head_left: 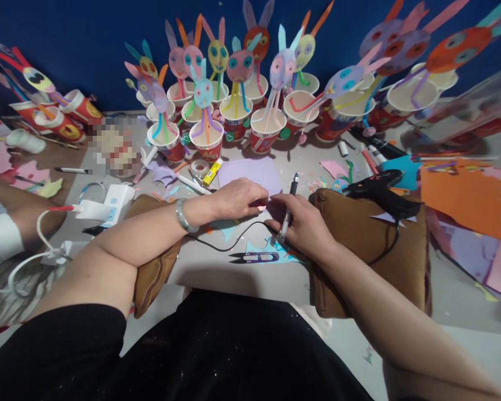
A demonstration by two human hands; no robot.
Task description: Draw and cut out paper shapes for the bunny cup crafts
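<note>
My left hand [241,199], below a jade-like bangle [186,216], has its fingers closed in a pinch. A tiny pinkish scrap [261,208] shows at its fingertips; most of it is hidden. My right hand [307,225] faces it closely, with a clear-barrelled pen [290,207] held upright and tilted between the fingers. Its fingertips come near the scrap, though I cannot tell whether they touch it. Just beyond both hands lies a lilac paper sheet [250,171]. Thread snips [256,257] rest on the table nearer my body, beside blue paper offcuts [290,253].
Paper cups [268,123] carrying rabbit-eared paper figures [283,68] line the back. Brown cushions [371,250] lie under my forearms. A black glue gun [384,189] sits on the right one, its cord [229,248] crossing the table. A power strip [119,200] and another person's arm [16,203] are left.
</note>
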